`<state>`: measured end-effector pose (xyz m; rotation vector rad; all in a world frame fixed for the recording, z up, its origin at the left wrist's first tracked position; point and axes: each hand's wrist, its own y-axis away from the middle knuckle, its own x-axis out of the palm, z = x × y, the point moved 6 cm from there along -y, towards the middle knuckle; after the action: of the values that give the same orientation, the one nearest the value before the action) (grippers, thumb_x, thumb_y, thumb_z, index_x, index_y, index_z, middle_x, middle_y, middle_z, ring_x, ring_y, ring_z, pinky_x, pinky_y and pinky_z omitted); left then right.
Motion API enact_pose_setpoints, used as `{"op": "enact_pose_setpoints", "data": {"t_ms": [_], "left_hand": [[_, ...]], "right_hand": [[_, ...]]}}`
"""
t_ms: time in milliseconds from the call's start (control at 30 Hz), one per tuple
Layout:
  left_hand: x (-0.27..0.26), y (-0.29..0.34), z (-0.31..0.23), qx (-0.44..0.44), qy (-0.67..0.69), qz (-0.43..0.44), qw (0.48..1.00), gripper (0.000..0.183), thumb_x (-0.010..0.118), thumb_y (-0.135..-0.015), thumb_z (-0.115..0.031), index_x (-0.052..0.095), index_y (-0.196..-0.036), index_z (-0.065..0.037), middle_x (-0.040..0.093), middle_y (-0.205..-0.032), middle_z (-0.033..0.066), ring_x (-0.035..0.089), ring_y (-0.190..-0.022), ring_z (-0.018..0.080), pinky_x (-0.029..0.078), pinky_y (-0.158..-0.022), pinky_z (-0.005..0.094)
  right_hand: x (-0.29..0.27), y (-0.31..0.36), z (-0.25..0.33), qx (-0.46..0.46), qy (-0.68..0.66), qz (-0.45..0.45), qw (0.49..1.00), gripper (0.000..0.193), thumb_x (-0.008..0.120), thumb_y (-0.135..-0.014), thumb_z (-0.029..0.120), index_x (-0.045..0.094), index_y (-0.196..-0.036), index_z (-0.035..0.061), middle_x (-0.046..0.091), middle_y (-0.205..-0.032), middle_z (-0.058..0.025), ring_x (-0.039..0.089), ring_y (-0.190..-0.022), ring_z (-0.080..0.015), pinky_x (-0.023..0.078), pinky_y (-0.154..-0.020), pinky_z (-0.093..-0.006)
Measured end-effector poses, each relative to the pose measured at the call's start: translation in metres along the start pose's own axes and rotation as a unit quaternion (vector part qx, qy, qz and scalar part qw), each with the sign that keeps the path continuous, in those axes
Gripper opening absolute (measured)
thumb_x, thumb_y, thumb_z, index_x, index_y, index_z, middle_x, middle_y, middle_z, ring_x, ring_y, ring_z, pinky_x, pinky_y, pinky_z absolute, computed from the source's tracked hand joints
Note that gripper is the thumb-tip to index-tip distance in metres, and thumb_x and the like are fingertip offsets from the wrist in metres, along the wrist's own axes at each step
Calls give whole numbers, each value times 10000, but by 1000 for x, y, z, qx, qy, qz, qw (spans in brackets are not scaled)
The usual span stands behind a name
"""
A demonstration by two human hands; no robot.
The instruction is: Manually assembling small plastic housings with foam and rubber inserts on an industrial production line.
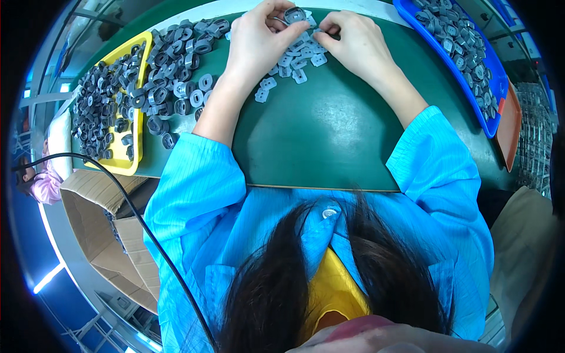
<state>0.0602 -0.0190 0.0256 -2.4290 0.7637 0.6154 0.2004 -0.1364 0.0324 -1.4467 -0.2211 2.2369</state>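
At the far side of the green table (pixel 329 132), my left hand (pixel 259 41) is closed around a dark grey oval plastic part (pixel 295 15), its hollow side showing between thumb and fingers. Just right of it, my right hand (pixel 359 44) has its thumb and forefinger pinched together. Whatever it pinches, if anything, is too small to make out. Under and between both hands lies a loose spread of light grey flat plates with holes (pixel 299 75). Left of my left forearm, a heap of dark grey oval parts (pixel 159 94) covers the tabletop.
A yellow tray (pixel 136 138) of dark grey parts stands at the left. On the right sits a blue tray (pixel 500 82) of grey parts, beside an orange-brown tray (pixel 509 132). An open cardboard box (pixel 88 217) is below left. A black cable (pixel 138 215) crosses there.
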Motion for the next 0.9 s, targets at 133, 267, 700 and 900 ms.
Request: {"op": "enact_pose_setpoints", "data": {"t_ms": [133,267,700,900], "left_hand": [[1,3,-12,63,-32,-23,997,420,883,-812,-222,731,-1158,-39,730,-876,29,680,-802,81,571,-776,262],[4,6,-27,104,-45,-40,993,398,888,-793,-203,738,-1132,-59,743,-888,48,707,-810,123,581,-794,285],[4,15,-44,222,-150,-124,955,358,892,-754,-254,738,-1025,-79,766,-908,61,749,-840,217,597,-751,332],[4,17,-41,267,-169,-134,939,330,893,-730,-227,735,-983,-87,751,-861,41,736,-802,216,588,-711,332]], "right_hand": [[4,-5,-24,94,-212,42,972,192,754,-847,214,725,-938,46,715,-793,-53,692,-737,-191,549,-718,-331],[4,-8,-32,158,-458,94,870,190,725,-927,139,728,-1045,-9,733,-873,-71,690,-771,-144,544,-722,-273],[-9,-2,-11,75,-332,-48,939,156,753,-935,154,772,-1004,16,735,-876,-37,654,-848,-99,501,-816,-261],[-7,-11,-28,54,-322,33,944,194,782,-916,180,774,-1031,24,691,-884,5,627,-851,-78,495,-746,-245]]}}
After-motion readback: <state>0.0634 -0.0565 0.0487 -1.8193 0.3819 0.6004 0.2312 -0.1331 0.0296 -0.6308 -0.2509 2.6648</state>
